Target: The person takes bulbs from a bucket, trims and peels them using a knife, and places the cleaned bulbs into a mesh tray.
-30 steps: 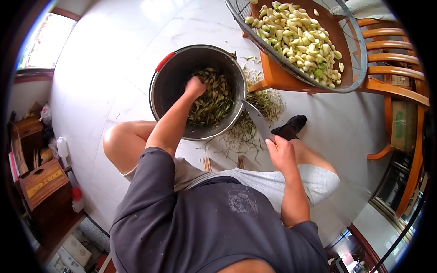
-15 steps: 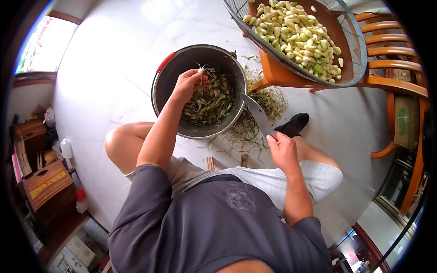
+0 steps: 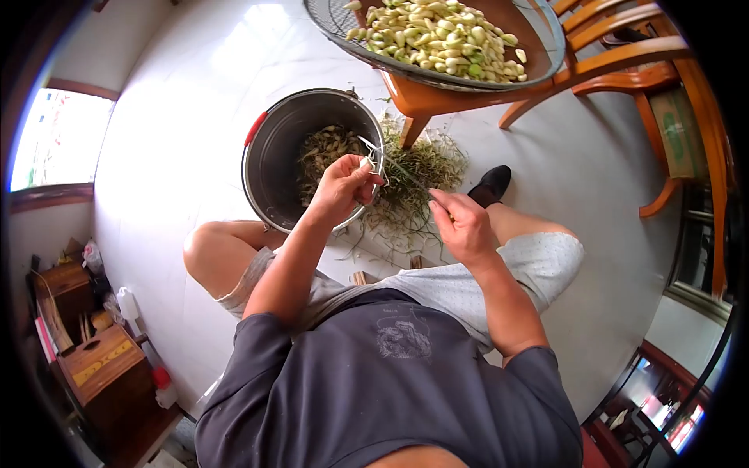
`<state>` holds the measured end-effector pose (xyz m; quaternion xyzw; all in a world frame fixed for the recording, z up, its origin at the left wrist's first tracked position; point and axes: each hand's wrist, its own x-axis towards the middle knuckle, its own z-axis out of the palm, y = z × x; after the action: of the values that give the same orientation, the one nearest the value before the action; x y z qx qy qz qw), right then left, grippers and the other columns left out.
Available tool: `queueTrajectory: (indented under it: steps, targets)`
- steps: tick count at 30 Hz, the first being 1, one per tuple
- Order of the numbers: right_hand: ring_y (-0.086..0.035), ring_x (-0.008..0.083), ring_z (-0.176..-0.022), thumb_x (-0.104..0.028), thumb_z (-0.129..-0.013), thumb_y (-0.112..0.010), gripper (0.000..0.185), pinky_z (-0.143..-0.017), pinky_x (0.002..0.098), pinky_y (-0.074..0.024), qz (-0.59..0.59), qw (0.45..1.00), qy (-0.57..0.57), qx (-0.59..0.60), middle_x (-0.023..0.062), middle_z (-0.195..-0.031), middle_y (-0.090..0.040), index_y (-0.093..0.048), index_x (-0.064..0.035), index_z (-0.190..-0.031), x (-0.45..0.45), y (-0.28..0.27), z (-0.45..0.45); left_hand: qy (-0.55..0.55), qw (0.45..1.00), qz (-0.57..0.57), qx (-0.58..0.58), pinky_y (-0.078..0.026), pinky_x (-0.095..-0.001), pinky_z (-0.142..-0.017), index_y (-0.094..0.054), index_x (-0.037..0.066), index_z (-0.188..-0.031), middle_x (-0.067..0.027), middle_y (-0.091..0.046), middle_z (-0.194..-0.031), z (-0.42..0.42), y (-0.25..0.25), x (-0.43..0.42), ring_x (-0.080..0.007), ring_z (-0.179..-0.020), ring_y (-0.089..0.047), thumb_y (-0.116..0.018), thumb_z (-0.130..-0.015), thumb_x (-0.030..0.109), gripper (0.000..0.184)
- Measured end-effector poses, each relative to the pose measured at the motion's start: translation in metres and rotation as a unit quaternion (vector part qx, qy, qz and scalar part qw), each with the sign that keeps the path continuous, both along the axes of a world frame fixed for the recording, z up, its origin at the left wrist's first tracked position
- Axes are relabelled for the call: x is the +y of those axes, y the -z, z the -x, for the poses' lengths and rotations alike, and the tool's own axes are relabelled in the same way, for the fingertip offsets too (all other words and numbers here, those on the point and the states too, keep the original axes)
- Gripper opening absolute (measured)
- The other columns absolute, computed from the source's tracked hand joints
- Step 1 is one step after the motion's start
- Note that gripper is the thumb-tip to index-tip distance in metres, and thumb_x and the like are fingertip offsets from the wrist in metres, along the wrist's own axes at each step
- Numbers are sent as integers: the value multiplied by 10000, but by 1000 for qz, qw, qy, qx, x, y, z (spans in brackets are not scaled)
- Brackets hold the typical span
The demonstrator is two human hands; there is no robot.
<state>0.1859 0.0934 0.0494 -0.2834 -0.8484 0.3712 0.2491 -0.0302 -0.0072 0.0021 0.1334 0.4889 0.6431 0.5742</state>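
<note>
My left hand (image 3: 343, 187) is closed on a small white bulb (image 3: 365, 163) with stringy roots, over the right rim of a metal bucket (image 3: 269, 168). Unpeeled bulbs with green and brown leaves (image 3: 324, 148) lie inside the bucket. In my right hand (image 3: 462, 225) is a knife (image 3: 406, 174), gripped by its handle. Its blade appears almost edge-on and reaches toward the bulb; whether it touches is hard to make out. Beneath the knife, a heap of cut leaves and roots (image 3: 429, 160) covers the floor beside the bucket.
A round mesh sieve (image 3: 563, 43) of trimmed pale bulbs (image 3: 449, 35) rests on an orange wooden chair (image 3: 413, 101). My black shoe (image 3: 491, 185) is right of the trimmings. A wooden box (image 3: 94, 359) stands at the far left, and a second chair (image 3: 624, 78) at the upper right.
My left hand has moved from above the bucket's middle to its right rim, with the bulb. My right hand has brought the knife up toward it, blade turned edge-on. The view has shifted.
</note>
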Motion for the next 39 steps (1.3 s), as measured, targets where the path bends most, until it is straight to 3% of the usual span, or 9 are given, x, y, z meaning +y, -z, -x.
queueTrajectory:
  steps: [6, 10, 22, 25, 28, 31, 34, 39]
  targets:
    - [-588, 300, -651, -67, -777, -644, 237, -583, 379, -480, -54, 998, -30, 10, 114, -743, -599, -642, -49, -1013, -2, -1, -4, 33, 985, 57, 158, -436, -230, -444, -498, -14, -945, -99, -642, -752, -23, -14, 14, -92, -497, -532, -577, -913, 137, 173]
    - [-589, 308, -654, -78, -780, -642, 241, -583, 385, -480, -52, 998, -18, -8, 118, -742, -595, -640, -52, -1020, -1, 8, -7, 5, 983, 68, 168, -456, -233, -455, -498, -21, -955, -110, -643, -765, -33, -21, 19, -97, -510, -541, -580, -910, 144, 190]
    - [-585, 300, -653, -83, -766, -644, 241, -581, 383, -483, -97, 994, -8, -59, 110, -707, -563, -649, -52, -1005, -2, 12, -8, -12, 998, 41, 56, -503, -285, -522, -466, -1, -993, -84, -579, -738, -40, -10, 21, -159, -593, -598, -511, -943, 142, 158]
    - [-583, 291, -666, -55, -751, -648, 267, -596, 373, -484, -121, 990, -14, -72, 102, -732, -570, -637, -51, -1017, -2, 10, -7, -22, 998, 29, 51, -510, -314, -525, -488, -21, -1026, -114, -599, -775, -38, -1, 19, -184, -575, -589, -522, -903, 96, 173]
    - [-581, 285, -688, -50, -739, -648, 291, -609, 368, -484, -134, 988, -13, -74, 95, -744, -563, -629, -58, -1029, -2, 9, -6, -25, 998, 33, 41, -503, -312, -518, -488, -17, -1029, -114, -592, -779, -37, 1, 18, -183, -573, -580, -521, -907, 109, 179]
    - [-583, 281, -696, -49, -738, -648, 289, -613, 366, -485, -137, 988, -12, -76, 92, -749, -565, -629, -56, -1026, -2, 9, -6, -7, 998, 17, 58, -445, -254, -498, -477, 11, -974, -46, -538, -685, -40, -4, 19, -130, -550, -526, -496, -956, 182, 172]
    - [-583, 278, -698, -45, -735, -646, 291, -616, 366, -485, -137, 988, -12, -72, 89, -747, -565, -628, -52, -1025, -1, 10, -6, -11, 999, 18, 42, -407, -235, -487, -499, 13, -947, -45, -547, -674, -41, -4, 20, -109, -541, -500, -484, -957, 177, 165]
    - [-586, 274, -697, -47, -735, -648, 297, -615, 364, -486, -137, 988, -11, -76, 88, -747, -565, -629, -51, -1031, 0, 7, -7, 22, 999, 9, 31, -389, -271, -472, -496, 6, -1028, -73, -523, -680, -39, 5, 19, -144, -535, -483, -478, -923, 81, 130]
